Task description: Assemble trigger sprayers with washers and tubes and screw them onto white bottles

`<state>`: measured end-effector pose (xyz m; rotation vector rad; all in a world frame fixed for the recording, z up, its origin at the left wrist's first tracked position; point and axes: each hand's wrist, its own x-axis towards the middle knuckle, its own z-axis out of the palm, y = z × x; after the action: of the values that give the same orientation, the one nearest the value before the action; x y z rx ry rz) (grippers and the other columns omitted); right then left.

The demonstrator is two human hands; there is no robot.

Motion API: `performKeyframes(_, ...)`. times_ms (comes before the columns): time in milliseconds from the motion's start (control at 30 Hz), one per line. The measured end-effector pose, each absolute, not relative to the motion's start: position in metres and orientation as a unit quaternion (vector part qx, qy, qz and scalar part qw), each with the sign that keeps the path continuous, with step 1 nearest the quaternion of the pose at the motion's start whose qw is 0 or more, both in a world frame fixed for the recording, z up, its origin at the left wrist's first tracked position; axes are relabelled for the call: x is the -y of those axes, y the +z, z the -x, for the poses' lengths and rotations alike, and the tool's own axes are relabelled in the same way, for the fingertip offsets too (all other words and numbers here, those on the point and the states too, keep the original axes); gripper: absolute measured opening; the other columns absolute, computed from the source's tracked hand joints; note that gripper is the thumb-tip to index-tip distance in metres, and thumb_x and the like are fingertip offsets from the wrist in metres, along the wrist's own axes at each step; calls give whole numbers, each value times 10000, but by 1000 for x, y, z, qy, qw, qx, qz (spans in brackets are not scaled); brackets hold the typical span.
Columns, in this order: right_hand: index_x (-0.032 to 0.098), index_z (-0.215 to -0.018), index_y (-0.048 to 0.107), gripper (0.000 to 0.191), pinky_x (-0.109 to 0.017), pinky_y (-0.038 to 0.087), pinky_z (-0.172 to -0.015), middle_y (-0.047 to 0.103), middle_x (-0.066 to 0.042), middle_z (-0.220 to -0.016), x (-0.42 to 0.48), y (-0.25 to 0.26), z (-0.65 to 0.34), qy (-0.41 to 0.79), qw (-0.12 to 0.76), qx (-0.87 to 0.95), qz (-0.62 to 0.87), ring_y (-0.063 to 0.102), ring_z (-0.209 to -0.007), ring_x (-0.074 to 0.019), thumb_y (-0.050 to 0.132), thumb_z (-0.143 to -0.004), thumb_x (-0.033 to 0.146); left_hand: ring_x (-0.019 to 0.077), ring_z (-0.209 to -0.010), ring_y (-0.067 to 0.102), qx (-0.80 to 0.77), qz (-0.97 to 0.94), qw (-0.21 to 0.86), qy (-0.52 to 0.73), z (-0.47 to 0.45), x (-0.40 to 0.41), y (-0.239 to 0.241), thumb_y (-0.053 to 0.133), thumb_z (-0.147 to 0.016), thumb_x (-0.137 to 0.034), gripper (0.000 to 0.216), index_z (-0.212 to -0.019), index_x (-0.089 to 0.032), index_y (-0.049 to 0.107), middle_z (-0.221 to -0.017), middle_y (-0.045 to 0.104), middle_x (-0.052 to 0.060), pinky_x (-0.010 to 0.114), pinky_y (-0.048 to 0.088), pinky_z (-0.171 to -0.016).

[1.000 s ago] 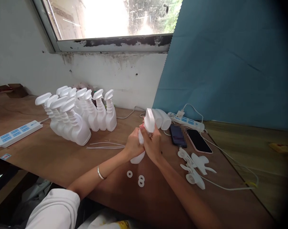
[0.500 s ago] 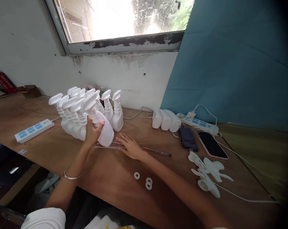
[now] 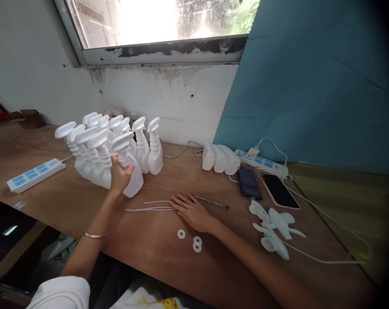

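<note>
A white spray bottle [image 3: 134, 178] with its trigger head on stands at the front right of a group, and my left hand [image 3: 120, 175] is wrapped round its neck. Behind and to the left are several more white spray bottles [image 3: 94, 156], packed close together upright. My right hand [image 3: 194, 211] lies flat on the table, fingers stretched out and a little spread. Its fingertips rest over the right ends of thin white tubes [image 3: 149, 209]. Just beyond it lies a pen [image 3: 213, 201]. Several white ring washers [image 3: 181, 234] are on the wood in front of it.
Three white bottles without heads [image 3: 220, 159] lie near the blue cloth [image 3: 294, 86]. Loose white trigger heads [image 3: 273, 234], a phone [image 3: 281, 192] and a dark blurred object [image 3: 249, 183] are at right. Power strips [image 3: 36, 175] with cords sit at left and back right.
My left hand has lowered the spray bottle beside the others, leftward and more upright. My right hand has shifted right and nearer me, and the tubes under it have moved along.
</note>
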<state>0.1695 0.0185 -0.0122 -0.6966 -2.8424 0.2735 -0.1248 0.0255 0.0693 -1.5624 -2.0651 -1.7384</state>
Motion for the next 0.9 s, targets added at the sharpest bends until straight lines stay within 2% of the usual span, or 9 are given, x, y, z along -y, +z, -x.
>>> performKeyframes(233,255,-1359,274,424,-487,217,-1054,305,-8,-1404,-3,-12,-205,58,100,952,284,240,-1305,-210,273,-936,228,200,-865,558,629,499,47,-594,122,-29,67,609,-662,-250,461,-1055,-175,379,-938,572,58,336,431,-822)
performKeyframes(367,247,-1360,273,418,-466,248,-1046,319,0,-1397,-1,-12,-209,51,103,947,300,258,-1298,-202,269,-941,243,178,-870,547,601,489,72,-628,122,-38,62,645,-634,-263,595,-1126,-148,331,-994,515,81,302,446,-801)
performKeyframes(500,266,-1353,289,414,-458,256,-1040,339,-2,-1388,0,-13,-210,49,117,941,313,267,-1294,-206,291,-939,258,169,-924,508,589,468,105,-651,124,-46,59,663,-605,-202,643,-1142,-123,318,-1027,457,93,281,435,-819)
performKeyframes(633,281,-1328,340,400,-456,273,-1027,404,-4,-1351,1,-15,-212,44,137,933,329,291,-1282,-209,319,-930,245,152,-905,481,591,484,118,-634,121,-45,58,679,-582,-157,765,-1188,-96,215,-1060,412,97,295,429,-818)
performKeyframes(733,234,-1345,314,436,-431,274,-1035,435,-34,-1328,4,-16,-215,31,165,926,337,256,-1298,-195,314,-913,174,183,-1037,409,595,497,157,-612,116,-42,56,723,-547,-156,908,-1233,-55,137,-1146,352,135,352,351,-939)
performKeyframes(800,183,-1368,263,469,-417,266,-1048,388,-60,-1359,7,-16,-217,19,195,912,361,215,-1314,-189,310,-902,156,208,-1121,345,591,510,183,-597,115,-39,54,735,-547,-179,966,-1263,-39,102,-1203,298,158,386,271,-1005)
performKeyframes(900,130,-1382,206,511,-431,248,-1060,306,-95,-1401,9,-17,-224,-13,242,873,424,185,-1323,-207,330,-890,191,241,-1157,287,572,531,237,-578,118,-31,54,749,-535,-256,1042,-1285,2,75,-1230,252,180,415,243,-1015)
